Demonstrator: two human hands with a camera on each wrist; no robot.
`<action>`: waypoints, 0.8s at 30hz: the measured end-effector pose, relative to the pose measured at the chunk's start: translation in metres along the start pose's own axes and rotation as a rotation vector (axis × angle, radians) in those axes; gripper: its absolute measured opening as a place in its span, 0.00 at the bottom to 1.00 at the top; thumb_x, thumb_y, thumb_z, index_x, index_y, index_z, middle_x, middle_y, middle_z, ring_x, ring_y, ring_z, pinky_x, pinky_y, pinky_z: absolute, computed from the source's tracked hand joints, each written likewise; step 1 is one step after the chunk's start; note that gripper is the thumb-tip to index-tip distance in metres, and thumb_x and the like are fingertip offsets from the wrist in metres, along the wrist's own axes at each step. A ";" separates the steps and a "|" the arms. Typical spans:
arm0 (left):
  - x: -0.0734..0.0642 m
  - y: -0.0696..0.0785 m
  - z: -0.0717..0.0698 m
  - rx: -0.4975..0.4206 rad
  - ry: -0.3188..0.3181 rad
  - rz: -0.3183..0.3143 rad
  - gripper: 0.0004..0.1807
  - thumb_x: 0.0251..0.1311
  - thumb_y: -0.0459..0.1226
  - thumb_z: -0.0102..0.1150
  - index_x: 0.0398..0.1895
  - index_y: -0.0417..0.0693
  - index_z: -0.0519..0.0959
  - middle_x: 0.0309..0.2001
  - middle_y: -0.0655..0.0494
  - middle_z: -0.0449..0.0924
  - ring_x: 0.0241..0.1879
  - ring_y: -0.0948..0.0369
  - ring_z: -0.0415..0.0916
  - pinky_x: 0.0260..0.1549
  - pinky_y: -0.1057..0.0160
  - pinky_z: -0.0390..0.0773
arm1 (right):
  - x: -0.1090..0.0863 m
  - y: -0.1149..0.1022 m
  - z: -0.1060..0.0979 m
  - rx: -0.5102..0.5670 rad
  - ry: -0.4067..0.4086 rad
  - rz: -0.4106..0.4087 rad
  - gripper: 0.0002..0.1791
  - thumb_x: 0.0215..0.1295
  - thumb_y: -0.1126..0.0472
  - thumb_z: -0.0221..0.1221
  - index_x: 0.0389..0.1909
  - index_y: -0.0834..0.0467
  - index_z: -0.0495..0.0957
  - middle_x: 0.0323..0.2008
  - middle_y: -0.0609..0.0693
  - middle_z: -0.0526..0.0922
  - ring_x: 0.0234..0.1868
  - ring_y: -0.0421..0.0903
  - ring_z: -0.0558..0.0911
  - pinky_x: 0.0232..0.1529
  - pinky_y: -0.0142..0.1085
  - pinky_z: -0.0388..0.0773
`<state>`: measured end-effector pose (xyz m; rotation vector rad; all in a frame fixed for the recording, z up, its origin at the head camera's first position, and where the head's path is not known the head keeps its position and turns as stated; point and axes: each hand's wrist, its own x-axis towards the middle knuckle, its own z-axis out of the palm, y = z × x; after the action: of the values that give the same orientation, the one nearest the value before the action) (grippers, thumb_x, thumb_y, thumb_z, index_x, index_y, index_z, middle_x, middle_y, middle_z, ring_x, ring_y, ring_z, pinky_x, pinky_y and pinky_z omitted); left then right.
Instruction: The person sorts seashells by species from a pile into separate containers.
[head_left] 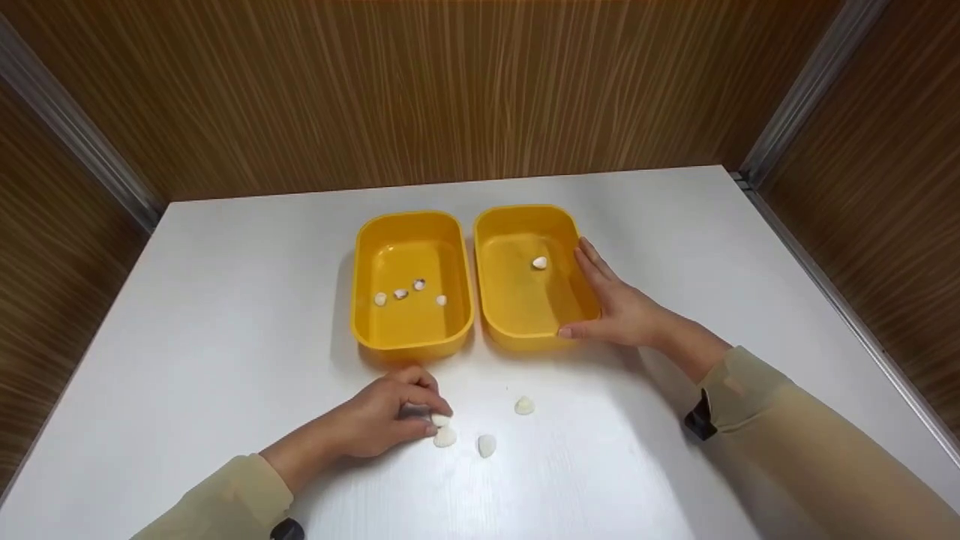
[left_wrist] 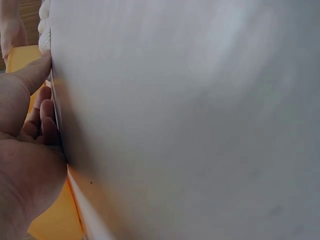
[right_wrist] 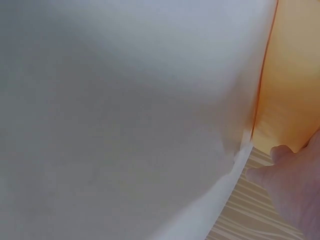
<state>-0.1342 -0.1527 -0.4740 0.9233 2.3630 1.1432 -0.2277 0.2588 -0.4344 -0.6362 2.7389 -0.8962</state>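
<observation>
Wood-grain panels (head_left: 450, 90) back the desk's far edge and rise at its left and right. White desk (head_left: 247, 300) under everything. Two yellow boxes side by side nearer the far edge, a narrow gap between: left box (head_left: 409, 259), right box (head_left: 517, 300). Pale sleeves (head_left: 817, 427) on both your arms.

Your right hand (head_left: 622, 304) lies spread, straight fingers against the right box's right wall, thumb at its near right corner. Your left hand (head_left: 382, 416), on the near side of the left box, pinches a pale shell (head_left: 440, 420) between thumb and fingertip; cannot tell if it is lifted.

Loose on the desk: a shell (head_left: 445, 436) just beside your left thumb, another (head_left: 487, 445) toward the near edge, a third (head_left: 524, 405) nearer the right box. One white shell (head_left: 539, 262) inside the right box, toward its right wall. Smallest: four little shells (head_left: 401, 294) strung across the left box's floor, two dark-marked.
</observation>
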 end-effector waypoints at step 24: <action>0.002 0.002 -0.002 -0.057 0.036 -0.019 0.08 0.69 0.38 0.71 0.48 0.57 0.85 0.47 0.64 0.79 0.50 0.58 0.74 0.57 0.61 0.75 | -0.001 -0.001 -0.001 -0.011 -0.008 0.013 0.74 0.58 0.31 0.72 0.87 0.54 0.31 0.86 0.43 0.24 0.86 0.56 0.41 0.81 0.58 0.51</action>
<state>-0.1360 -0.1513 -0.4709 0.8659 2.3500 1.2225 -0.2274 0.2592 -0.4332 -0.6218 2.7393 -0.8740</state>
